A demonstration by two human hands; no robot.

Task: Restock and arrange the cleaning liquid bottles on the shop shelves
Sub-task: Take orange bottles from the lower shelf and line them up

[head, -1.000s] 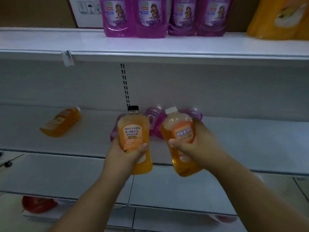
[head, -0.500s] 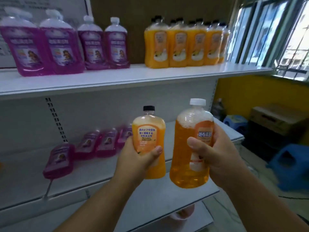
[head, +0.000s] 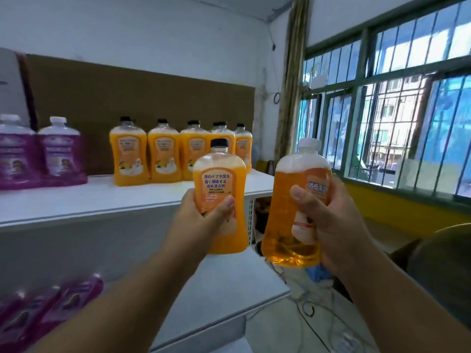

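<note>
The top shelf (head: 76,200) is a white board that runs from the left edge toward the window, with a brown panel (head: 153,98) behind it and a white wall above that. On it, a row of orange bottles (head: 158,151) with black caps stands upright near its right end, packed close together. Left of that row, apart from it, two purple bottles (head: 60,151) with white caps stand side by side on the same shelf.

In front of the top shelf the left hand (head: 201,220) grips a black-capped bottle (head: 220,189) of cloudy orange liquid, fingers wrapped round its lower half and thumb across the label, held upright in the air. Just right of it the right hand (head: 328,215) grips a white-capped bottle (head: 295,212) of clearer amber liquid, also upright, thumb pressed over the front. The two bottles are close but not touching.

Below the top shelf a lower shelf (head: 229,289), also white, juts forward; at its left end several purple bottles (head: 63,301) lie on their sides, blurred.

Right of the top shelf a barred window (head: 395,110) with a green frame lets in daylight, a drab curtain (head: 293,72) hangs at its left edge, and the wall under the sill is yellow (head: 397,212)
</note>
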